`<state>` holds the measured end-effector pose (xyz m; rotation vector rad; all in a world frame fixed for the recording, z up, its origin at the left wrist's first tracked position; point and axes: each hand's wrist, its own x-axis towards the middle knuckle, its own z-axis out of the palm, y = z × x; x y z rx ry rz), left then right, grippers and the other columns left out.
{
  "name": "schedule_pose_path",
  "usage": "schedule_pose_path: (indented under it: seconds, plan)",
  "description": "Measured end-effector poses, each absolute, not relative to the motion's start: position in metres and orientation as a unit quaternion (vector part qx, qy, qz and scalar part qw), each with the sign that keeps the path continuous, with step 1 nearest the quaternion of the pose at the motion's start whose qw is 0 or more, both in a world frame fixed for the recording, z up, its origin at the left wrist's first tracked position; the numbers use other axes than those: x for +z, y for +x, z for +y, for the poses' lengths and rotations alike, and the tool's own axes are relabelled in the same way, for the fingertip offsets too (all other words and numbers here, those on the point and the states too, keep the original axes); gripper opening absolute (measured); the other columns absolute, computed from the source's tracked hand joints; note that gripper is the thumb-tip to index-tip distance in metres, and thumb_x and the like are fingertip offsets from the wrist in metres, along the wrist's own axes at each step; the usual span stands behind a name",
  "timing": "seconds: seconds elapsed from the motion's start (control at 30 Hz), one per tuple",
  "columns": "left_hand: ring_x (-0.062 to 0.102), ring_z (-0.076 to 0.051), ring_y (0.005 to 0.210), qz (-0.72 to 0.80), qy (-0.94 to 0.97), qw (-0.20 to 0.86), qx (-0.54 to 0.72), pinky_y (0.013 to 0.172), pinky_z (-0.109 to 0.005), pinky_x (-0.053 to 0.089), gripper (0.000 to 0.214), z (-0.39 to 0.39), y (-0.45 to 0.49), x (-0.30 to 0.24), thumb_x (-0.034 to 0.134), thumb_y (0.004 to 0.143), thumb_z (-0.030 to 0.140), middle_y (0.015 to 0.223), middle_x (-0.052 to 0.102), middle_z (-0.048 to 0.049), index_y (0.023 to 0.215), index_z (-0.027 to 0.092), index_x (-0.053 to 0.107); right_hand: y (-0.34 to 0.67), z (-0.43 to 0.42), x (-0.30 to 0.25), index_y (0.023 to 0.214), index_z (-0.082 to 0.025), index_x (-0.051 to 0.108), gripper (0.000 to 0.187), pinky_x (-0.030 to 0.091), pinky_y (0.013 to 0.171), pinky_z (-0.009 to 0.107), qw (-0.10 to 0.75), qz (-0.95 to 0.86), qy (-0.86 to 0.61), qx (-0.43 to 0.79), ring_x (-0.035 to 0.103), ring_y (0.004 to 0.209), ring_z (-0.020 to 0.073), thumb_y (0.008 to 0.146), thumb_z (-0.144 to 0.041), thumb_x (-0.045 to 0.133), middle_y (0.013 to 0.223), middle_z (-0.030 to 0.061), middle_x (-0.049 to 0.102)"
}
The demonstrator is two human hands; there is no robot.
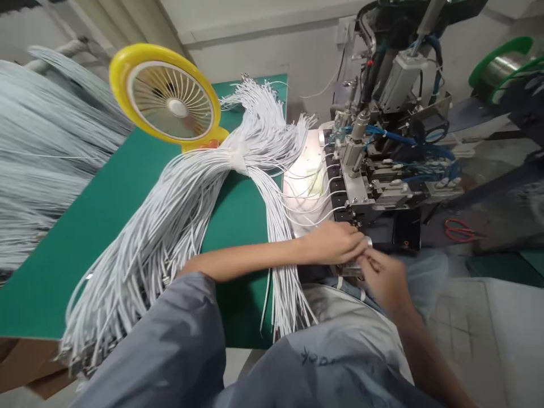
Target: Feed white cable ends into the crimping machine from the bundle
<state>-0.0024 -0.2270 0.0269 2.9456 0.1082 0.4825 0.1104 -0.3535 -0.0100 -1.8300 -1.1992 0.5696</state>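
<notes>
My left hand (335, 242) reaches across the bundle of white cables (278, 226) to the near end of a machine (357, 190). Its fingers are pinched together, and what they hold is hidden. Right beside it, my right hand (385, 277) is closed as well, fingertips meeting those of the left; anything between them is too small to make out. Several single white wires (317, 198) run from the bundle to a row of black slots (339, 199) along the machine's edge, just beyond my hands.
A yellow fan (165, 93) stands behind the cables on the green table (106, 175). More white cables (51, 141) hang at the left. Red-handled scissors (459, 230) and a dark phone-like object (407, 229) lie right of the machine. A green wire spool (501, 68) is at the upper right.
</notes>
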Motion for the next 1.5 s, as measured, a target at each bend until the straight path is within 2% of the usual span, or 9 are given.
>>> schedule_pose_path:
  seconds: [0.07, 0.2, 0.3, 0.5, 0.67, 0.87, 1.03, 1.37, 1.5]
  plan:
    - [0.054, -0.015, 0.061, 0.059, 0.984, 0.114, 0.126, 0.055, -0.027, 0.037, 0.033, -0.218, -0.001, 0.022, 0.035, 0.094, 0.029, 0.068, 0.060, -0.0049, 0.077, 0.014, 0.059, 0.122, -0.342, -0.005, 0.073, -0.017, 0.066, 0.015, 0.045, 0.054, 0.025, 0.503, -0.407, -0.716, 0.261, 0.057, 0.055, 0.0134, 0.073, -0.029, 0.057, 0.064, 0.0024, 0.066]
    - [0.055, -0.015, 0.067, 0.069, 0.975, 0.161, 0.137, 0.059, -0.025, 0.040, 0.026, -0.197, 0.002, 0.019, 0.036, 0.089, 0.016, 0.076, 0.060, -0.0066, 0.086, 0.012, 0.062, 0.132, -0.316, 0.000, 0.080, -0.017, 0.064, 0.021, 0.048, 0.055, 0.026, 0.636, -0.275, -0.627, 0.356, 0.056, 0.054, 0.0112, 0.067, -0.034, 0.064, 0.064, 0.0010, 0.064]
    - [0.055, -0.014, 0.069, 0.063, 0.959, 0.214, 0.177, 0.060, -0.023, 0.042, 0.026, -0.189, 0.004, 0.017, 0.036, 0.090, 0.014, 0.080, 0.060, -0.0068, 0.092, 0.011, 0.062, 0.130, -0.303, -0.002, 0.082, -0.018, 0.063, 0.023, 0.047, 0.054, 0.025, 0.677, -0.247, -0.566, 0.400, 0.053, 0.055, 0.0097, 0.068, -0.036, 0.066, 0.065, -0.0005, 0.061]
    - [0.053, -0.011, 0.064, 0.044, 0.915, 0.313, 0.250, 0.056, -0.020, 0.040, 0.020, -0.192, 0.005, 0.005, 0.043, 0.091, 0.017, 0.074, 0.059, -0.0035, 0.092, 0.012, 0.062, 0.124, -0.296, -0.010, 0.068, -0.018, 0.061, 0.015, 0.043, 0.056, 0.024, 0.674, -0.348, -0.580, 0.295, 0.051, 0.064, 0.0110, 0.070, -0.032, 0.067, 0.073, 0.0006, 0.056]
    - [0.053, -0.008, 0.061, 0.054, 0.880, 0.373, 0.288, 0.056, -0.017, 0.039, 0.016, -0.191, 0.006, -0.002, 0.048, 0.089, 0.015, 0.070, 0.060, -0.0010, 0.090, 0.014, 0.064, 0.124, -0.297, -0.010, 0.075, -0.019, 0.065, 0.011, 0.042, 0.055, 0.025, 0.660, -0.359, -0.585, 0.304, 0.052, 0.061, 0.0107, 0.076, -0.030, 0.063, 0.074, 0.0011, 0.058]
    - [0.053, -0.009, 0.062, 0.055, 0.899, 0.344, 0.264, 0.056, -0.018, 0.039, 0.023, -0.189, 0.006, -0.003, 0.043, 0.087, 0.009, 0.071, 0.060, -0.0010, 0.096, 0.013, 0.064, 0.140, -0.298, -0.001, 0.072, -0.018, 0.069, 0.013, 0.044, 0.059, 0.026, 0.598, -0.420, -0.615, 0.296, 0.057, 0.067, 0.0135, 0.076, -0.027, 0.062, 0.073, 0.0029, 0.062]
    - [0.051, -0.010, 0.061, 0.054, 0.923, 0.284, 0.255, 0.054, -0.020, 0.036, 0.028, -0.189, 0.006, -0.002, 0.037, 0.086, 0.008, 0.070, 0.058, -0.0022, 0.094, 0.012, 0.064, 0.151, -0.297, 0.005, 0.066, -0.015, 0.067, 0.014, 0.031, 0.046, 0.023, 0.530, -0.432, -0.653, 0.326, 0.041, 0.048, 0.0082, 0.072, -0.027, 0.062, 0.055, -0.0022, 0.051]
    - [0.049, -0.009, 0.057, 0.051, 0.900, 0.310, 0.302, 0.051, -0.019, 0.037, 0.020, -0.189, 0.005, -0.008, 0.045, 0.091, 0.019, 0.068, 0.058, -0.0017, 0.091, 0.012, 0.064, 0.123, -0.291, -0.004, 0.064, -0.015, 0.066, 0.020, 0.028, 0.047, 0.024, 0.626, -0.344, -0.644, 0.274, 0.038, 0.051, 0.0087, 0.075, -0.031, 0.060, 0.056, -0.0017, 0.046]
    - [0.050, -0.010, 0.059, 0.064, 0.909, 0.274, 0.307, 0.052, -0.021, 0.038, 0.022, -0.189, 0.006, -0.007, 0.043, 0.091, 0.017, 0.068, 0.058, -0.0028, 0.092, 0.012, 0.065, 0.128, -0.292, 0.000, 0.065, -0.015, 0.066, 0.019, 0.031, 0.048, 0.024, 0.587, -0.380, -0.665, 0.263, 0.039, 0.053, 0.0090, 0.076, -0.029, 0.059, 0.058, -0.0010, 0.048]
